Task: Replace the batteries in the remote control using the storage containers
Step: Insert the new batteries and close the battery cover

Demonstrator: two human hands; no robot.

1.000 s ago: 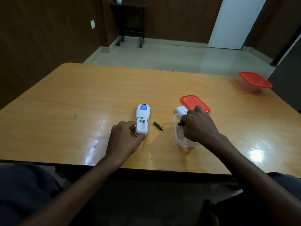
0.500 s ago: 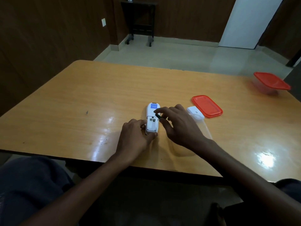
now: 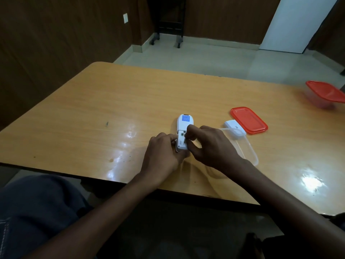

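Note:
A white remote control point(image 3: 183, 124) lies face down on the wooden table point(image 3: 97, 109), its battery bay open toward me. My left hand point(image 3: 164, 154) grips the near end of the remote. My right hand point(image 3: 211, 146) pinches a small dark battery at the open bay, fingertips over the compartment; the battery is mostly hidden. The white battery cover point(image 3: 234, 127) rests just right of my right hand, on the far rim of a clear open container point(image 3: 250, 152). The container's red lid point(image 3: 249, 119) lies flat beyond it.
A second clear container with a red lid point(image 3: 325, 93) stands at the table's far right edge. The other loose battery is hidden behind my hands. The near table edge runs just under my wrists. A dark wheeled stand point(image 3: 168, 21) stands against the far wall.
My right hand left the clear container with a battery, crossed left and now presses it at the remote's open bay. My left hand kept hold of the remote.

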